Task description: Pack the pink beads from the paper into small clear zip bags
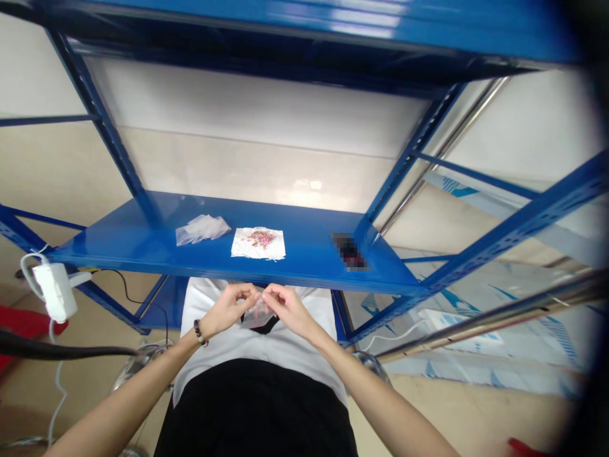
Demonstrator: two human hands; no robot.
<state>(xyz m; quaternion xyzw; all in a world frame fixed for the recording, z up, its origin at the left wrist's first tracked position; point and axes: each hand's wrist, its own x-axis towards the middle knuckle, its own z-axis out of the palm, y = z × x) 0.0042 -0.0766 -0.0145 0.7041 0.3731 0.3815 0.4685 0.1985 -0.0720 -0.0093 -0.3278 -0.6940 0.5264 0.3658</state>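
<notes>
Over my lap, in front of the shelf's edge, a small clear plastic bag (pixel 257 315) hangs between my hands. My left hand (pixel 232 306) pinches its top edge from the left, and a dark beaded bracelet circles that wrist. From the right, my right hand (pixel 288 307) grips the same edge, fingertips almost touching those of the left. Something pinkish shows faintly inside the bag, too blurred to name. On the shelf just beyond lies a white cloth or tissue (pixel 238 249) bearing a heap of small pink and gold bead-like pieces (pixel 261 238).
A stack of clear plastic bags (pixel 202 228) lies on the blue shelf (pixel 304 257), left of the white cloth. A dark, pixelated object (pixel 349 252) is at the right. Blue uprights and an upper shelf (pixel 295 44) frame the space. A white power strip (pixel 54 292) hangs at the left.
</notes>
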